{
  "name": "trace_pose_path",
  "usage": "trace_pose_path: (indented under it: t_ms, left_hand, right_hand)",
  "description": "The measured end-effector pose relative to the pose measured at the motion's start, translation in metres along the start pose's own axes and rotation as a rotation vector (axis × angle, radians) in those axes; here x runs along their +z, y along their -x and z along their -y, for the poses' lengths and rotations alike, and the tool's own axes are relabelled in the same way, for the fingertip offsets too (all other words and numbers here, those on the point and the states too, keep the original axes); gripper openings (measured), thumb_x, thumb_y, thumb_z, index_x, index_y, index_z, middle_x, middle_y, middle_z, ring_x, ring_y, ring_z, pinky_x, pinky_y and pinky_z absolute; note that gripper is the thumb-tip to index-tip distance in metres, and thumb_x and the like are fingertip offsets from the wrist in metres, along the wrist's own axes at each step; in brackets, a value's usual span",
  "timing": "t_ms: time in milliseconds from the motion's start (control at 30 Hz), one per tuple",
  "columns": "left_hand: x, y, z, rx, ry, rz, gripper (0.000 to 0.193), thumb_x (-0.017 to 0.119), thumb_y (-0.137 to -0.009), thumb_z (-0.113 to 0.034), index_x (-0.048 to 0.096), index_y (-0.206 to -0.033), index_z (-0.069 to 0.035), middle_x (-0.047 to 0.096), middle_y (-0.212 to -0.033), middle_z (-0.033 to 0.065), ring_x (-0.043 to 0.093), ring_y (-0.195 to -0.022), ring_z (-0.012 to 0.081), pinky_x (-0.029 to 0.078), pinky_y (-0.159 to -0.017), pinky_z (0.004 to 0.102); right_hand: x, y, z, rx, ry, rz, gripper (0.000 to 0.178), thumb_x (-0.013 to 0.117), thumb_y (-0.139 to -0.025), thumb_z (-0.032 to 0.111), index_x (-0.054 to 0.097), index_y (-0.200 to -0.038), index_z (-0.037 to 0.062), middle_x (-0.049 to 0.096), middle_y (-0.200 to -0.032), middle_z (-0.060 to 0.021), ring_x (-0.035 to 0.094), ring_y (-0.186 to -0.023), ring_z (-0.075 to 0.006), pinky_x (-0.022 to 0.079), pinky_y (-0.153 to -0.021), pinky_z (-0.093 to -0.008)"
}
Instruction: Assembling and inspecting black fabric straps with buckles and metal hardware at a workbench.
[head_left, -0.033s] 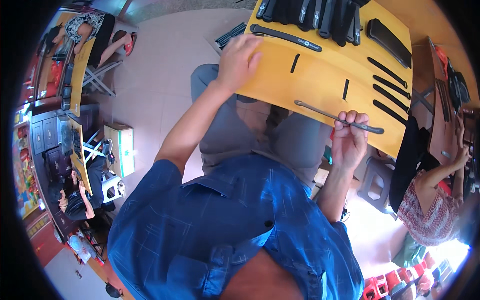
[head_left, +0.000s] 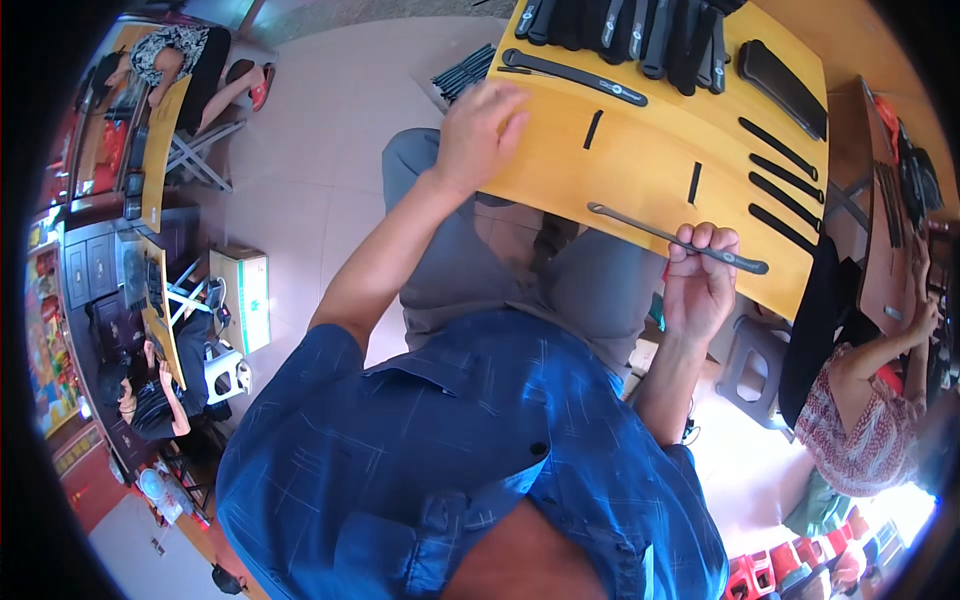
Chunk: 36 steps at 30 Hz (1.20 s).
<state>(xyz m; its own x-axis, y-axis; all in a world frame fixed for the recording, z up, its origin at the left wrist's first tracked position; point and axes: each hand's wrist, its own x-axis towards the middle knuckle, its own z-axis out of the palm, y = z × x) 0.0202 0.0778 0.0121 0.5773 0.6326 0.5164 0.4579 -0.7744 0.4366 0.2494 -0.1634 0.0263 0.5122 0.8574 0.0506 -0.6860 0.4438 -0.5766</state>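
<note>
The yellow surface (head_left: pixel 645 150) is the largest thing. Along its far edge lies a pile (head_left: pixel 655 45) of black strips, several with small white labels. At its far right corner is a dark case (head_left: pixel 782 90). Beside its left edge is the left of the hands (head_left: pixel 475 145), fingers loosely curled and blurred; whether it touches the surface I cannot tell. At its near edge the right hand (head_left: pixel 700 275) pinches a slim strip (head_left: pixel 750 265) between thumb and fingers; white printing shows on the thick end. A labelled strip (head_left: pixel 575 78) lies near its far left corner. Along its right edge sit four plain bars (head_left: pixel 780 148). Toward its middle are two short black marks (head_left: pixel 695 182).
</note>
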Motion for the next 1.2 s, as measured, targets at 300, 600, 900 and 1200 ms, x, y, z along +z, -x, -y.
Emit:
trace_pose_path:
  t_ms: [300,600,900,1200]
  left_hand:
    - [-0.024,0.030,-0.061,-1.113,1.440,0.746,0.027,0.061,-0.107,-0.027,0.070,-0.109,-0.001,0.070,-0.083,0.0047,0.064,-0.065,0.0084,0.052,-0.058,0.0212]
    - [-0.002,0.012,-0.057,-0.822,1.094,0.373,0.023,0.063,-0.104,-0.020,0.069,-0.092,-0.002,0.063,-0.073,-0.0011,0.055,-0.061,0.0032,0.046,-0.055,0.0196]
    - [0.015,-0.009,-0.057,-0.803,1.078,0.384,0.023,0.063,-0.104,-0.022,0.068,-0.093,-0.003,0.064,-0.076,-0.0017,0.056,-0.063,0.0031,0.048,-0.057,0.0199]
    - [0.042,-0.044,-0.036,-0.705,0.900,0.212,0.014,0.067,-0.100,-0.015,0.068,-0.097,-0.001,0.070,-0.078,0.0028,0.062,-0.063,0.0061,0.051,-0.057,0.0222]
  right_hand:
    - [0.016,-0.033,-0.042,0.110,0.100,0.191,0.011,0.061,-0.098,0.013,0.053,-0.093,0.0086,0.056,-0.094,-0.0105,0.059,-0.096,-0.0289,0.049,-0.083,-0.0396]
    - [0.011,-0.042,-0.008,0.251,-0.033,0.020,0.032,0.051,-0.110,0.030,0.057,-0.127,0.0043,0.056,-0.145,-0.0231,0.062,-0.126,-0.0342,0.060,-0.092,-0.0373]
    - [-0.011,-0.061,0.011,0.100,0.901,-0.130,0.012,0.058,-0.105,0.004,0.062,-0.115,0.0000,0.070,-0.103,-0.0087,0.065,-0.087,-0.0096,0.053,-0.079,-0.0242]
    - [-0.028,-0.108,0.022,-0.002,1.249,-0.126,0.012,0.068,-0.102,0.011,0.069,-0.106,0.0000,0.065,-0.082,0.0013,0.056,-0.074,-0.0043,0.048,-0.066,-0.0201]
